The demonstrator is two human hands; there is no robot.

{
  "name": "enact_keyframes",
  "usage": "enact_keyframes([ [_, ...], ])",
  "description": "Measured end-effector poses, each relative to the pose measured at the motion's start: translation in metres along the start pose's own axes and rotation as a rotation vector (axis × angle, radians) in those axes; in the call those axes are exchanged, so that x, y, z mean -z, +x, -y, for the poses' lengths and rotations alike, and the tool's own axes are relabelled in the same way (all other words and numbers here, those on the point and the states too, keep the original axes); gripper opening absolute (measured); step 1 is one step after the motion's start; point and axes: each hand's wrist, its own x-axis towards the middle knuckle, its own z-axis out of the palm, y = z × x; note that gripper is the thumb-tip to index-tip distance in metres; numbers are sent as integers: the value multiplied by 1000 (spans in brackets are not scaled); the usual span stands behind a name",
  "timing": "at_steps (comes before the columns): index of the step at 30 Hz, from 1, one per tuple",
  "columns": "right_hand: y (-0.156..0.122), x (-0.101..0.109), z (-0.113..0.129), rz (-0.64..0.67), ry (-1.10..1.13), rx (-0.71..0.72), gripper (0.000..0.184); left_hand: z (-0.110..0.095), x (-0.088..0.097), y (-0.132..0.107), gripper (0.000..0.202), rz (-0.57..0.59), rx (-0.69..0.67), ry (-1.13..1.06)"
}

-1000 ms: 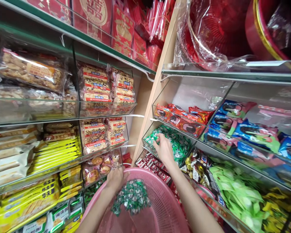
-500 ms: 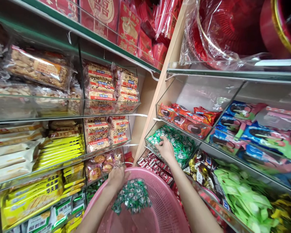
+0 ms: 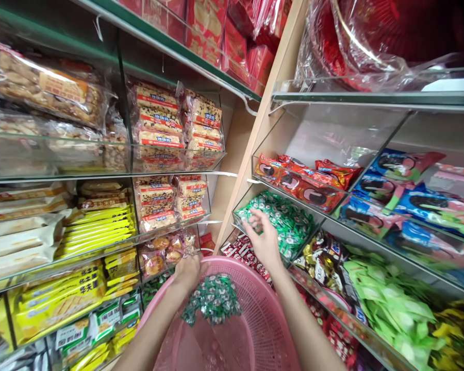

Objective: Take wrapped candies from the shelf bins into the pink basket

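Observation:
My left hand point(image 3: 188, 274) is closed over the rim of a pink plastic basket point(image 3: 265, 314) with perforated sides. Inside the basket lies a pile of green-wrapped candies point(image 3: 216, 298). My right hand point(image 3: 263, 239) is at the front edge of a clear bin heaped with more green-wrapped candies point(image 3: 294, 226). Its fingers are loosely bent and apart, and I see nothing held between them. Just below that hand is a bin of red-and-white wrapped candies point(image 3: 245, 252).
Glass-fronted shelves line both sides. On the left are wrapped snack bars point(image 3: 160, 123) and yellow packets point(image 3: 96, 226). Red packets point(image 3: 297, 180) sit above the green candies; light-green packets point(image 3: 390, 299) lie at lower right. A wooden upright point(image 3: 255, 134) stands between the two shelf sections.
My right hand has pulled back slightly from the green candies toward the bin's front edge. My left hand still grips the basket, and the view has shifted a little.

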Motion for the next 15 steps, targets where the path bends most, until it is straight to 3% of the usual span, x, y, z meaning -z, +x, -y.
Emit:
enact_keyframes([
  [3,-36,-21,4,107,128,-78,33,0,-2,1,43,-7,5,12],
  [8,-95,-49,-32,295,319,-327,34,-7,1,0,41,33,13,16],
  [11,-118,-53,-49,440,348,-391,31,-14,4,0,42,54,-26,21],
  [15,-133,-50,-50,560,320,-425,21,-22,7,0,33,123,-127,47],
])
